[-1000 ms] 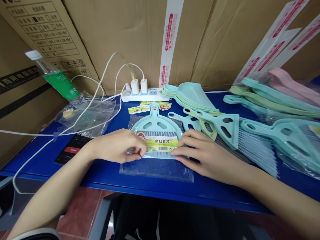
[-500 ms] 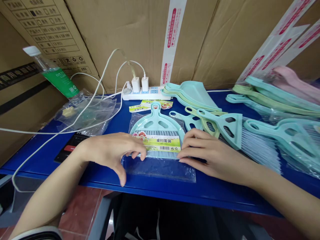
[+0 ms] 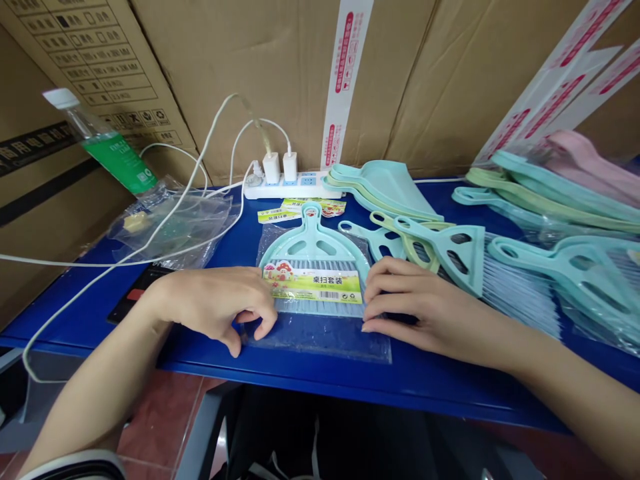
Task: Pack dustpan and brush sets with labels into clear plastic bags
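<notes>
In front of me a light blue dustpan (image 3: 320, 233) lies in a clear plastic bag (image 3: 320, 337), its handle pointing away. A brush with grey-blue bristles sits on it, and a printed card label (image 3: 316, 283) crosses the bristles. My left hand (image 3: 220, 303) rests at the bag's left edge, fingers bent down beside the label and thumb apart from them. On the right edge lies my right hand (image 3: 405, 303), its fingers stretched out with the tips touching the bag next to the label. Neither hand visibly grips anything.
Loose brushes (image 3: 440, 257) lie right of the bag, with stacked dustpans (image 3: 385, 187) behind. Bagged sets (image 3: 575, 267) fill the far right. Spare labels (image 3: 300, 208) lie near a power strip (image 3: 295, 187). White cables (image 3: 170, 220), a bottle (image 3: 115, 157) and a dark flat object (image 3: 135, 293) occupy the left.
My left hand has shifted slightly left and its thumb has drawn in toward the bent fingers, uncovering the label's left end. My right hand has barely moved.
</notes>
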`<state>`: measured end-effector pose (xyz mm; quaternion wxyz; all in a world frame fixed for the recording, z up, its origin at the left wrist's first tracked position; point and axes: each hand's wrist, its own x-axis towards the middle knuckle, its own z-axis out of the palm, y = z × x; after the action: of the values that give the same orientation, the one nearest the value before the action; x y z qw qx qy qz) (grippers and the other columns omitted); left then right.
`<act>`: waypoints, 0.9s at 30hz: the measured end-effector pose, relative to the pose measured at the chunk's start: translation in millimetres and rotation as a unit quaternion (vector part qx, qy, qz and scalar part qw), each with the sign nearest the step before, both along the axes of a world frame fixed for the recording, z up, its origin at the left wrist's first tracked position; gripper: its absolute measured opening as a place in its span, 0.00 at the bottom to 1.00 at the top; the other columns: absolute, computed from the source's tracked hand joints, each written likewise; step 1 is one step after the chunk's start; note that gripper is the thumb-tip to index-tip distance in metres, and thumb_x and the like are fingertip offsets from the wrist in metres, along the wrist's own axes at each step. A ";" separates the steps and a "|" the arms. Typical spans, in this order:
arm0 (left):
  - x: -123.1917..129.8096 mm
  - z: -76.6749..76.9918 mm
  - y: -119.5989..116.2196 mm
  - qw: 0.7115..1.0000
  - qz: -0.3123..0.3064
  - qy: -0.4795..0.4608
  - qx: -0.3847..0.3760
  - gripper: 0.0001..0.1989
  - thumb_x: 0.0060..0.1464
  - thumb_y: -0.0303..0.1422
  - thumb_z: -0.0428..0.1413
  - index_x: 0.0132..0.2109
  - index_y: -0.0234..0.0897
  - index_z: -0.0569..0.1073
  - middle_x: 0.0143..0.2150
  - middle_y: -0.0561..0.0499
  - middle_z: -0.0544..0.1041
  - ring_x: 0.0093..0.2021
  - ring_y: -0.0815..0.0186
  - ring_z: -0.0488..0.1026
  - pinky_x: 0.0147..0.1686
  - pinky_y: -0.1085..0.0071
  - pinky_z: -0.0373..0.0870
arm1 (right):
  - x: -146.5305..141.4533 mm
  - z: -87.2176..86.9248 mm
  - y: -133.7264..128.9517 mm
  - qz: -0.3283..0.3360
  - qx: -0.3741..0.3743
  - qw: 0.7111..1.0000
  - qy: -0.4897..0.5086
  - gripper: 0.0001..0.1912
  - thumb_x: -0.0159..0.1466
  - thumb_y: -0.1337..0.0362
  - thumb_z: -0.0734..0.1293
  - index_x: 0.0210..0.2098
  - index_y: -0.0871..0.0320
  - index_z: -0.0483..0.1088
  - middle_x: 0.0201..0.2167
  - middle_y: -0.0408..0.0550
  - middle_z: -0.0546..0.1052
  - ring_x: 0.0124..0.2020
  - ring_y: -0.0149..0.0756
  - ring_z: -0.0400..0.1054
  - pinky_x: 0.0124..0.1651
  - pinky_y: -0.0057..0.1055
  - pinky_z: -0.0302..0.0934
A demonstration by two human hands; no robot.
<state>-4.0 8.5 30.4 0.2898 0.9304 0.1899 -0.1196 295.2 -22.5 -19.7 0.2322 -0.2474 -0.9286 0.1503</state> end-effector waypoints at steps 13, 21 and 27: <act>-4.4 7.8 1.3 0.999 0.027 -0.031 -0.031 0.05 0.55 0.24 0.64 0.33 0.36 0.76 0.30 0.53 0.78 0.30 0.71 0.71 0.33 0.76 0.64 | -0.7 1.8 -1.9 -0.004 -0.009 1.000 -0.005 0.12 0.70 0.65 0.62 0.31 0.55 0.73 0.30 0.46 0.78 0.38 0.38 0.68 0.43 0.38 0.64; -3.5 10.5 4.5 0.997 0.055 -0.045 -0.034 0.05 0.54 0.23 0.64 0.34 0.35 0.75 0.27 0.58 0.73 0.24 0.75 0.67 0.26 0.80 0.60 | -0.9 1.4 -2.5 -0.002 -0.003 1.000 -0.010 0.12 0.70 0.66 0.62 0.31 0.56 0.72 0.30 0.46 0.77 0.38 0.38 0.67 0.43 0.37 0.63; -4.6 11.1 5.7 0.997 0.036 -0.059 -0.032 0.04 0.54 0.23 0.63 0.34 0.36 0.78 0.27 0.55 0.74 0.28 0.73 0.70 0.29 0.79 0.63 | -0.6 0.7 -2.6 -0.002 -0.002 1.000 -0.012 0.13 0.70 0.66 0.62 0.30 0.55 0.72 0.30 0.45 0.77 0.39 0.38 0.67 0.44 0.38 0.63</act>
<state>-8.6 14.2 41.5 0.3340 0.9188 0.2015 -0.0598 294.6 -25.1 -19.0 0.2209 -0.2519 -0.9304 0.1488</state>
